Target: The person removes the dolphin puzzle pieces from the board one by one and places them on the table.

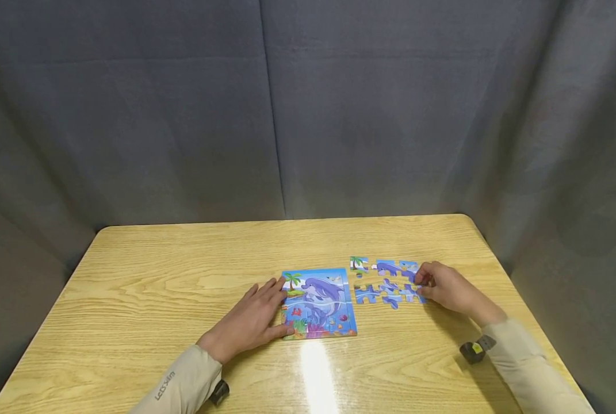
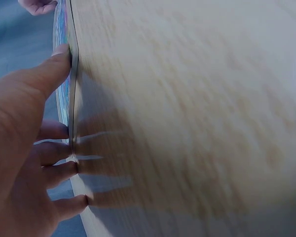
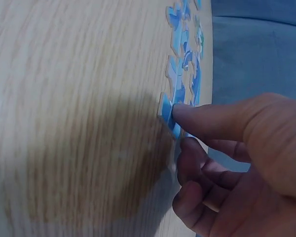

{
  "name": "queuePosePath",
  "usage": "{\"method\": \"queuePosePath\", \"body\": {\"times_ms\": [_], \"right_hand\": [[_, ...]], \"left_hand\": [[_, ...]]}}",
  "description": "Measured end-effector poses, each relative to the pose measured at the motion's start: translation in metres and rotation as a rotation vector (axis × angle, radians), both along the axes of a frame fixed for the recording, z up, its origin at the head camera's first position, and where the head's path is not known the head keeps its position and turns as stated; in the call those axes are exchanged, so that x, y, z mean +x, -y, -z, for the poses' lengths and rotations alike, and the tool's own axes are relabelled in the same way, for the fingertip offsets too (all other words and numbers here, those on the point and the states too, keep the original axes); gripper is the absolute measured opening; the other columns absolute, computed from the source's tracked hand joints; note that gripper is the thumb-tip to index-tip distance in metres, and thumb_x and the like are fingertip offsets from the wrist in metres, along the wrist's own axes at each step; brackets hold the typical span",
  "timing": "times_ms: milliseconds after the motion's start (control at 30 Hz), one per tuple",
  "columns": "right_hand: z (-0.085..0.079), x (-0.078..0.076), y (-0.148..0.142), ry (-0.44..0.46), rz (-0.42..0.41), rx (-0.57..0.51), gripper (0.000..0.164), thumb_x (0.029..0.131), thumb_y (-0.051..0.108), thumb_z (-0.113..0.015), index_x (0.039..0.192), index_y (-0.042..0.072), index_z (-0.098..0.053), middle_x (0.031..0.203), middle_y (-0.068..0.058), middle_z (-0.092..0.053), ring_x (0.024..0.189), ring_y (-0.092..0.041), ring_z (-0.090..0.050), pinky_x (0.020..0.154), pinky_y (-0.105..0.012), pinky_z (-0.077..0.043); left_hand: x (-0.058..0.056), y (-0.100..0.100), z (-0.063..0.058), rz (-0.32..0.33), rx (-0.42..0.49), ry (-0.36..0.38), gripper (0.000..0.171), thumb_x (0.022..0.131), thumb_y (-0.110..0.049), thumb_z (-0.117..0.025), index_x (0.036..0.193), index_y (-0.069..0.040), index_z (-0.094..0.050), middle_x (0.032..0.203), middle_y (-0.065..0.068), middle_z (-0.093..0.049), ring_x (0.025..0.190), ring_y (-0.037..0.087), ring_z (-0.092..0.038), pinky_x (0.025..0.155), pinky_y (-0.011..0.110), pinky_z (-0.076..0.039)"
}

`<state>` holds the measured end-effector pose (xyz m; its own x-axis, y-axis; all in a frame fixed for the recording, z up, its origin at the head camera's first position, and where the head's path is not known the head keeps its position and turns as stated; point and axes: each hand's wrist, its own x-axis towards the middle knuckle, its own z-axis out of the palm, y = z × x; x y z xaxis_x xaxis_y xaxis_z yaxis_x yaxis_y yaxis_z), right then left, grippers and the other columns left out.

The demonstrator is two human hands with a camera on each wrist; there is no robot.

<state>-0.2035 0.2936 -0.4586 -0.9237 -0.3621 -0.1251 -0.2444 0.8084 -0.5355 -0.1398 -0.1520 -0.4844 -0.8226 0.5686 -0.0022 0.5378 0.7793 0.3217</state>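
A square dolphin jigsaw puzzle [image 1: 320, 303] lies flat on the table, its picture showing a palm tree, sea and corals. My left hand [image 1: 251, 319] rests along its left side, fingers stretched out at the edge and thumb at the lower left corner. Loose jigsaw pieces [image 1: 366, 294] lie to the right of it in two rows. At the right end of the rows my right hand [image 1: 450, 290] pinches a blue puzzle piece [image 3: 166, 112]. The thumb presses on that piece in the right wrist view, and the other fingers are curled.
The wooden table [image 1: 183, 259] has a bright glare streak just in front of the puzzle. A loose palm-tree piece [image 1: 358, 264] sits near the puzzle's upper right corner. Grey curtains [image 1: 364, 115] hang behind the table and along both sides.
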Motion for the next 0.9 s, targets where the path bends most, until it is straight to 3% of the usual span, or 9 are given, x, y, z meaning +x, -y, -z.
{"method": "queuePosePath", "body": {"times_ms": [167,500,900], "right_hand": [[0.000,-0.002,0.004,-0.024,-0.011,0.011,0.011,0.094,0.000,-0.076,0.097,0.004,-0.066,0.090,-0.005,-0.064,0.082,-0.015,-0.052,0.068,-0.024,-0.043],[-0.003,-0.007,0.033,-0.024,-0.069,-0.058,0.006,0.100,0.002,-0.069,0.097,0.006,-0.065,0.095,-0.007,-0.065,0.081,-0.015,-0.054,0.065,-0.023,-0.045],[-0.004,-0.012,0.082,0.070,-0.161,-0.140,0.005,0.105,0.008,-0.066,0.103,0.004,-0.066,0.096,-0.007,-0.068,0.076,-0.014,-0.057,0.064,-0.024,-0.049]], "left_hand": [[0.000,0.000,-0.001,0.005,0.000,0.002,0.078,0.103,-0.059,-0.063,0.152,0.001,-0.053,0.171,0.026,-0.036,0.160,0.044,-0.036,0.125,0.069,-0.036],[0.001,0.001,-0.003,0.014,0.003,0.037,0.083,0.103,-0.061,-0.062,0.156,0.001,-0.048,0.172,0.025,-0.032,0.162,0.044,-0.032,0.127,0.068,-0.032],[0.000,0.002,-0.004,0.014,0.002,0.061,0.089,0.099,-0.064,-0.065,0.157,0.001,-0.047,0.174,0.025,-0.029,0.162,0.045,-0.032,0.128,0.068,-0.031]]}}
